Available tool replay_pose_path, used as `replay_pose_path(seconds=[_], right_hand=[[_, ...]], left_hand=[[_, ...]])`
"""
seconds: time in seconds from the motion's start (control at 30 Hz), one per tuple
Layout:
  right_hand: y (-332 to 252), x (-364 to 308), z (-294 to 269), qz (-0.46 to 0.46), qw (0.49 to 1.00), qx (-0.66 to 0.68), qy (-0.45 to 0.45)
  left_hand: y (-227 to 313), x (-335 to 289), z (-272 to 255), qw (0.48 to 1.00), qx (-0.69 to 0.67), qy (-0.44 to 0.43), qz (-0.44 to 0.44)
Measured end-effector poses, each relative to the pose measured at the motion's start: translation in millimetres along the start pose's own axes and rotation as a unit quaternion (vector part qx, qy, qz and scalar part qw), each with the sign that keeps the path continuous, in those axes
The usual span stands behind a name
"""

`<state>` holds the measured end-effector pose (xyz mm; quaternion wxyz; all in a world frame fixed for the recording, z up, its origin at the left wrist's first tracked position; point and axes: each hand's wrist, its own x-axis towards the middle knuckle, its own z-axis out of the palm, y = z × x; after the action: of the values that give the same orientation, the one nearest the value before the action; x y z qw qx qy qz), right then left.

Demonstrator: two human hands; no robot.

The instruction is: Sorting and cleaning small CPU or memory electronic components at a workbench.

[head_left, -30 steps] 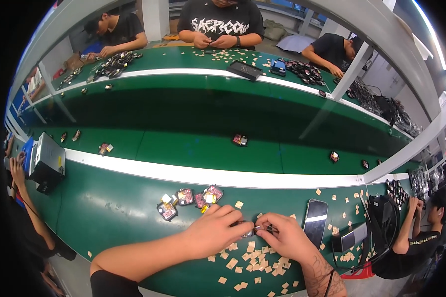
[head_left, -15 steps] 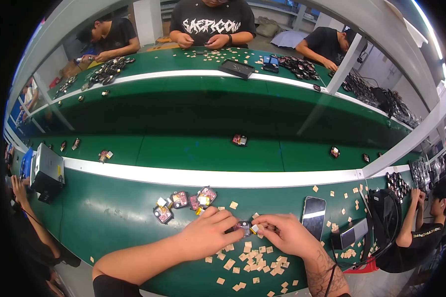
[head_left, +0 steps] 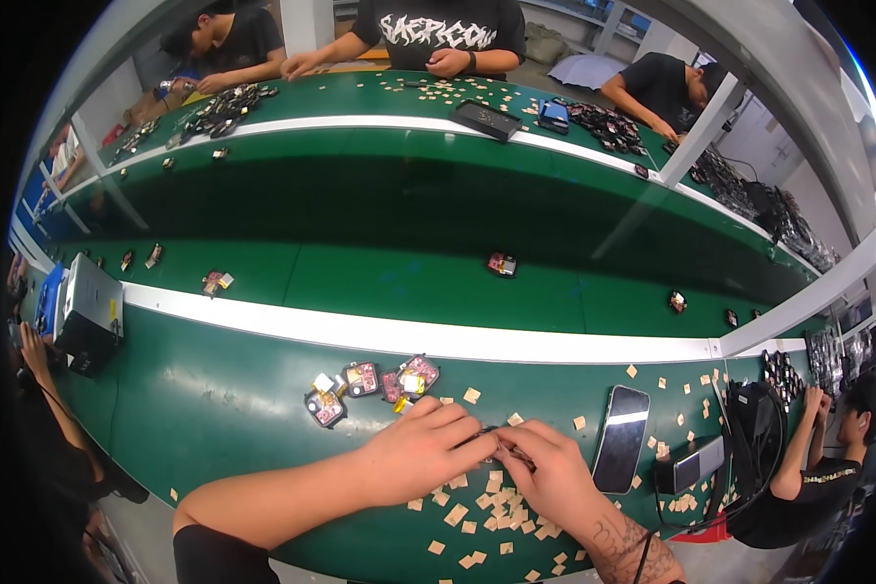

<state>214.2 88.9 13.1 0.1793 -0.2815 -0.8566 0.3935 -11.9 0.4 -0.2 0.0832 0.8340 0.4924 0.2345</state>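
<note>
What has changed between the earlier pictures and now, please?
The right hand has closed in toward the left hand, mostly hiding the small dark piece between them. Opposite, a co-worker's hand swung out leftward in the picture. The phone and tan squares stayed put.

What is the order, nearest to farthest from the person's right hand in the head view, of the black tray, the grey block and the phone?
From the right hand:
1. Phone: just to its right.
2. Grey block: farther right, past the phone.
3. Black tray: far across, on the opposite bench.
</note>
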Motion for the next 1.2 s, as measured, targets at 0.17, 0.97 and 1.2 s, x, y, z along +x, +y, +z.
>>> replay_pose_path(seconds=[0.17, 0.97, 1.2], right_hand=[[-8.2, 1.3, -1.8, 0.046, 0.999, 0.002, -0.003], [-11.2, 2.1, -13.6, 0.088, 0.977, 0.186, 0.060], [1.0, -0.3, -13.0, 0.010, 0.990, 0.104, 0.099]], left_hand=[[1.4, -1.9, 1.7, 1.000, -0.018, 0.001, -0.016], [9.5, 28.6, -19.6, 0.935, -0.274, 0.084, -0.210], [-133.3, 64.8, -44.8, 0.950, -0.034, 0.113, -0.289]])
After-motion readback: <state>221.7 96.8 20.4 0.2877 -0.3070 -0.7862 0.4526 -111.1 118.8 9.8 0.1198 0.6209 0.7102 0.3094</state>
